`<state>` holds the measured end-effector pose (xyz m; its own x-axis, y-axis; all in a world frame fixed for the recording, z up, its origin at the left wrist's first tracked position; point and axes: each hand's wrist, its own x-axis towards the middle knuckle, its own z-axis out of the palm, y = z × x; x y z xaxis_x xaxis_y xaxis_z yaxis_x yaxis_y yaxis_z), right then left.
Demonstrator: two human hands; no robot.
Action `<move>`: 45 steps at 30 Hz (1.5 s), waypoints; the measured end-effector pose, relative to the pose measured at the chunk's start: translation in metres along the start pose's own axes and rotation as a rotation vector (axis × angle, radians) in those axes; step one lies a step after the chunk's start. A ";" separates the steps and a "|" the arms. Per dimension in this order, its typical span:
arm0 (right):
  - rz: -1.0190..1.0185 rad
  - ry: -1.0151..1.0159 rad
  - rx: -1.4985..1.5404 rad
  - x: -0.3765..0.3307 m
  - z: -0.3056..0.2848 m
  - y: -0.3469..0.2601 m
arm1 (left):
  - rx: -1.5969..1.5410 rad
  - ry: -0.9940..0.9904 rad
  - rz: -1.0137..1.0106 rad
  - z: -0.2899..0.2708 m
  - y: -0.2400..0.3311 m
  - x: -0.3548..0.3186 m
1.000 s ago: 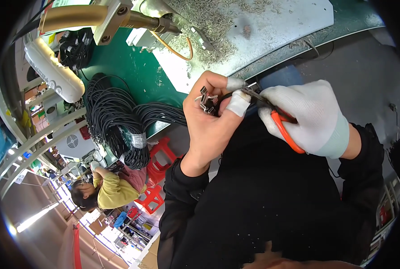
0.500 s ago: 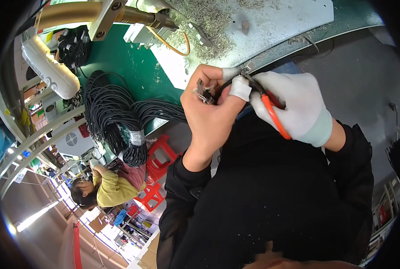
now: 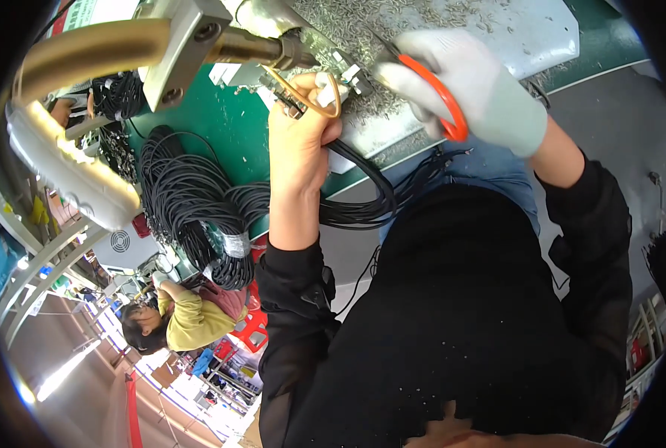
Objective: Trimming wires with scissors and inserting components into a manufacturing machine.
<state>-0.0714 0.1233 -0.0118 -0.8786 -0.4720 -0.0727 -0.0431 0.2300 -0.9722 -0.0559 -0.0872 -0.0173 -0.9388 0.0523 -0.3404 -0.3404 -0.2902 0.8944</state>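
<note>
My left hand [image 3: 299, 142], with white tape on its fingertips, is closed beside the machine's head, partly behind a bent yellow tube [image 3: 331, 113]. A dark piece of black cable [image 3: 295, 110] shows between its fingers; its end is hidden. Just right of the fingertips sits a small metal block [image 3: 357, 78] of the machine. My right hand [image 3: 471, 86], in a white glove, is wrapped round orange-handled pliers [image 3: 441, 93], their dark tips pointing up and left over the scrap-covered plate. Black cables [image 3: 363, 179] run past my left wrist toward my lap.
Metal scraps [image 3: 422, 15] cover the pale plate [image 3: 549, 37] on the green table [image 3: 206, 104]. A large coil of black cable [image 3: 180, 179] hangs at the left edge. A lit lamp [image 3: 71, 164] and thick machine arm [image 3: 101, 52] stand nearby. A person in yellow [image 3: 198, 321] works farther left.
My hands have come apart and moved up over the table. The left went up-left to the machine; the right went up with the pliers. The cables by my lap came into view.
</note>
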 end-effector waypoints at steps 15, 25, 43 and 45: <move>-0.291 -0.247 0.073 0.067 -0.028 0.005 | 0.650 0.055 0.233 0.002 0.017 0.012; 0.225 -0.318 0.413 0.062 -0.011 0.002 | 0.932 0.055 0.335 0.006 0.016 0.006; -0.128 -0.124 0.034 0.042 -0.016 0.012 | 0.127 0.093 0.138 -0.006 0.004 -0.005; -0.459 0.145 -0.398 0.022 -0.026 0.021 | 0.086 0.043 0.152 -0.012 0.002 -0.020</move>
<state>-0.1040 0.1404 -0.0280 -0.7830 -0.4840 0.3908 -0.5808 0.3438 -0.7379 -0.0377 -0.1000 -0.0120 -0.9774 -0.0276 -0.2098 -0.1996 -0.2089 0.9574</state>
